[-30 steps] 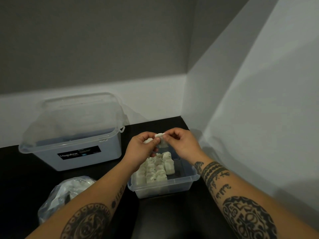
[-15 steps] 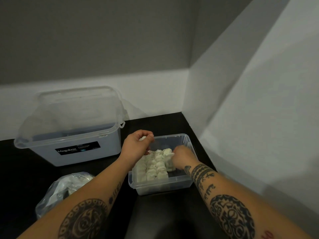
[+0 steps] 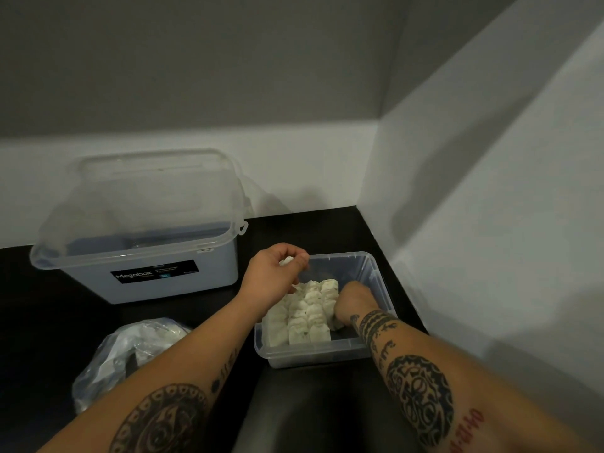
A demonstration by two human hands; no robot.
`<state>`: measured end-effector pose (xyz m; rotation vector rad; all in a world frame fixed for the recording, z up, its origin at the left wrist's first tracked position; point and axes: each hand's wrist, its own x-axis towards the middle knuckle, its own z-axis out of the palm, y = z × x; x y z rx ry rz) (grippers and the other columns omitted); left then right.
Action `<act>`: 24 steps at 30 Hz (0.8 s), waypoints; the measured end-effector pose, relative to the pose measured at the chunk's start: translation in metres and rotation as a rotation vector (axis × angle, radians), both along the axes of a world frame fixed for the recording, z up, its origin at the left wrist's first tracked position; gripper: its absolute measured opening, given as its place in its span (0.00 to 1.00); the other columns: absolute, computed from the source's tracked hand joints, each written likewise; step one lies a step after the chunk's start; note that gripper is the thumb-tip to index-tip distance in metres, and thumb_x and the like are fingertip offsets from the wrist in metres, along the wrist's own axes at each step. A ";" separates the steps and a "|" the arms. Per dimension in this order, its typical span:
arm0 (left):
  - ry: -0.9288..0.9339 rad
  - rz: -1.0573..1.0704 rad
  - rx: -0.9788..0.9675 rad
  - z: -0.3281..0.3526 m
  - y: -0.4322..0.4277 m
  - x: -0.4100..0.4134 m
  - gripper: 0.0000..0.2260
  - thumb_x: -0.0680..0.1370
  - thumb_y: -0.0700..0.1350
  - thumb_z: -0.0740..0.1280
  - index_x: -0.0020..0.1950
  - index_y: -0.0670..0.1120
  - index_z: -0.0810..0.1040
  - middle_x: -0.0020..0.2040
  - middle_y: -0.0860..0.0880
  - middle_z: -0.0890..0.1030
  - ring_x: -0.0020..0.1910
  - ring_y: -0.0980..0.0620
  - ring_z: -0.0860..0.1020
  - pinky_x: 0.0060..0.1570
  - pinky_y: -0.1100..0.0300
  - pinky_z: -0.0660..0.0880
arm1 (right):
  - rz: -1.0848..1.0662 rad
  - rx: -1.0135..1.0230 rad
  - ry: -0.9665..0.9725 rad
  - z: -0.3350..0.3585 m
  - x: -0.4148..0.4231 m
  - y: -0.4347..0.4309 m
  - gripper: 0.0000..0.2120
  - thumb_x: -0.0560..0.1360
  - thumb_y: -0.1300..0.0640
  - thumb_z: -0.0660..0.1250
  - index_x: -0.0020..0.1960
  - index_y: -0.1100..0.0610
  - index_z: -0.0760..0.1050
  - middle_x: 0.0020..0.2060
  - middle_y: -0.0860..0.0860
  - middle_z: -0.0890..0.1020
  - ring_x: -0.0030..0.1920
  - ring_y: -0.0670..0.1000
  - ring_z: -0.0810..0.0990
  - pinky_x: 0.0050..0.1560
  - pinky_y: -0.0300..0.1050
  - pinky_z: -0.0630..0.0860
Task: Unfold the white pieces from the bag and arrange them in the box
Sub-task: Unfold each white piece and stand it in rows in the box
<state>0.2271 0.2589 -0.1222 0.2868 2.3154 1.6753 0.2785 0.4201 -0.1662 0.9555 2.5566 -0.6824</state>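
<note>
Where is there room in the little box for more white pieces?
The bare patch is at the back of the small box, between the white pieces and its far wall. The front and left are packed. The right hand fills the strip along the right wall.

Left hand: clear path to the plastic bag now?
Probably yes: the crumpled clear plastic bag lies uncovered next to the left forearm, nothing between. But the left hand pinches a small white piece, so grabbing looks doubtful.

White pieces [image 3: 307, 317] in tight rows inside the small clear box [image 3: 313, 356]; crumpled clear bag [image 3: 130, 348] to its left
</note>
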 end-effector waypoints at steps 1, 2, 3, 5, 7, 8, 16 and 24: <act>-0.005 0.001 -0.002 0.001 0.000 0.000 0.03 0.81 0.49 0.70 0.50 0.54 0.83 0.45 0.54 0.85 0.41 0.52 0.84 0.39 0.58 0.83 | -0.011 -0.009 0.007 0.000 -0.001 0.000 0.10 0.79 0.63 0.67 0.60 0.59 0.77 0.58 0.56 0.82 0.58 0.55 0.81 0.51 0.44 0.78; -0.009 0.002 -0.005 0.002 0.000 0.000 0.03 0.81 0.49 0.70 0.50 0.54 0.83 0.45 0.54 0.85 0.41 0.52 0.83 0.39 0.58 0.83 | -0.018 -0.014 0.012 -0.001 -0.001 -0.001 0.10 0.79 0.63 0.67 0.60 0.59 0.77 0.57 0.56 0.82 0.58 0.55 0.81 0.48 0.44 0.77; -0.011 0.002 -0.007 0.002 0.000 0.000 0.03 0.81 0.49 0.70 0.50 0.54 0.83 0.45 0.54 0.85 0.41 0.52 0.83 0.39 0.59 0.83 | -0.021 -0.015 0.012 0.000 -0.001 -0.001 0.10 0.79 0.63 0.67 0.60 0.59 0.77 0.57 0.56 0.82 0.57 0.55 0.81 0.46 0.43 0.76; -0.017 0.003 -0.008 0.002 0.002 0.000 0.03 0.81 0.49 0.70 0.50 0.53 0.83 0.45 0.53 0.85 0.41 0.52 0.83 0.39 0.59 0.83 | -0.026 -0.020 0.009 0.000 -0.001 -0.001 0.10 0.79 0.63 0.67 0.60 0.58 0.77 0.56 0.56 0.82 0.57 0.55 0.81 0.45 0.43 0.76; -0.034 0.015 -0.005 0.003 0.003 0.000 0.03 0.81 0.49 0.70 0.50 0.53 0.83 0.45 0.53 0.85 0.40 0.53 0.83 0.38 0.60 0.82 | -0.035 -0.039 0.006 0.002 -0.001 -0.001 0.09 0.80 0.62 0.66 0.59 0.58 0.77 0.56 0.56 0.82 0.57 0.54 0.81 0.47 0.43 0.76; -0.048 0.022 0.008 0.004 0.004 0.000 0.03 0.81 0.48 0.70 0.50 0.53 0.83 0.46 0.52 0.85 0.39 0.53 0.82 0.37 0.61 0.81 | -0.034 -0.041 0.002 0.004 -0.001 -0.001 0.09 0.80 0.62 0.66 0.60 0.58 0.77 0.56 0.55 0.82 0.57 0.54 0.81 0.47 0.43 0.76; -0.465 0.057 0.399 0.013 0.008 -0.004 0.18 0.79 0.32 0.57 0.66 0.42 0.74 0.49 0.40 0.86 0.40 0.45 0.81 0.38 0.54 0.80 | 0.035 -0.018 -0.070 0.028 0.001 -0.001 0.11 0.80 0.63 0.66 0.62 0.61 0.77 0.55 0.56 0.83 0.55 0.54 0.83 0.45 0.43 0.77; -0.473 -0.021 0.480 0.008 0.015 0.007 0.27 0.79 0.29 0.67 0.76 0.44 0.67 0.63 0.39 0.81 0.56 0.42 0.85 0.47 0.53 0.83 | -0.098 -0.405 0.452 0.066 0.001 0.012 0.10 0.81 0.58 0.61 0.58 0.56 0.79 0.49 0.54 0.82 0.43 0.54 0.83 0.42 0.51 0.84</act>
